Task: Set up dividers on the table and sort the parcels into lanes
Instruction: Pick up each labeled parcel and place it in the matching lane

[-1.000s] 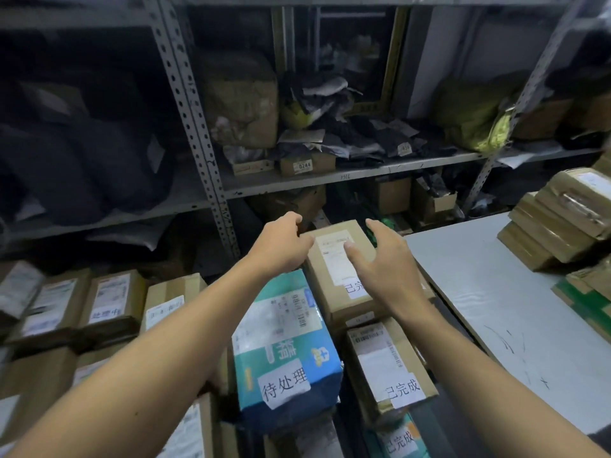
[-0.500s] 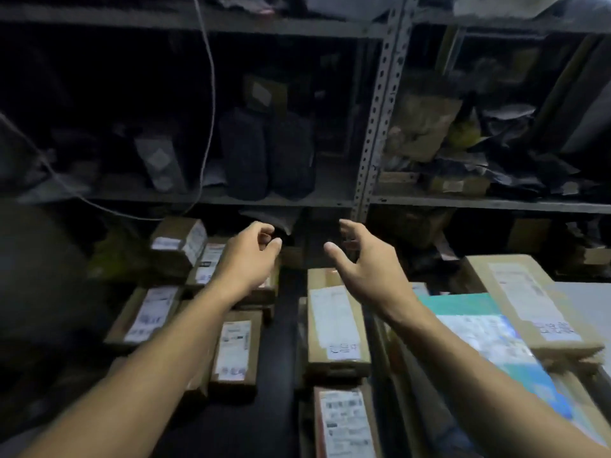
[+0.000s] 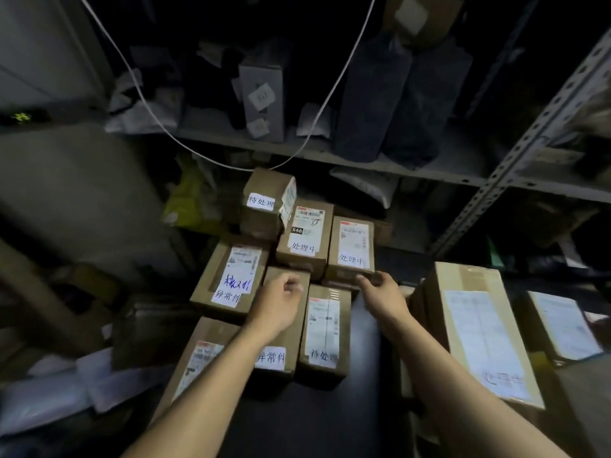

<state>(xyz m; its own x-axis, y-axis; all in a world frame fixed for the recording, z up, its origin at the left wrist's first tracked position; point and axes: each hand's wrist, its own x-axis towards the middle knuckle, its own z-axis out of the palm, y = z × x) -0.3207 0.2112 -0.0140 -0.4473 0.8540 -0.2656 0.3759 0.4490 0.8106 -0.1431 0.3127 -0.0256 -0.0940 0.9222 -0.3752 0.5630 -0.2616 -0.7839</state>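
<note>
Grey steel shelving [image 3: 413, 166] is seen across the back of the dim room, with a perforated upright [image 3: 529, 143] slanting at the right and dark bags [image 3: 406, 97] and a grey carton [image 3: 263, 100] stored on the shelf board. A white cable [image 3: 158, 110] is draped in a loop in front of it. Below the shelf, brown cardboard parcels are gathered in a cluster on a low dark surface; whether that surface is the floor cannot be told.

At the right, the largest parcel [image 3: 476, 328] is laid lengthwise, with a long white label on its top. A smaller labelled parcel [image 3: 562, 328] is placed just beside it, further right. At the centre, a parcel with blue handwriting [image 3: 231, 276] is set to the left, and a tilted parcel [image 3: 267, 203] is stood behind it. Two upright-labelled parcels, the middle one marked X46 [image 3: 304, 236] and the one to its right [image 3: 352, 246], are placed side by side and touching. Nearer the camera, a narrow parcel [image 3: 325, 335] is laid between the two forearms, and another parcel [image 3: 198, 358] is partly covered by the left arm.

The left hand [image 3: 281, 302] is held over a parcel [image 3: 291, 328] with its fingers loosely curled and nothing gripped. The right hand [image 3: 383, 295] is stretched toward the lower edge of the right-hand upright-labelled parcel, fingers bent at its corner; whether that parcel is actually gripped cannot be told.
</note>
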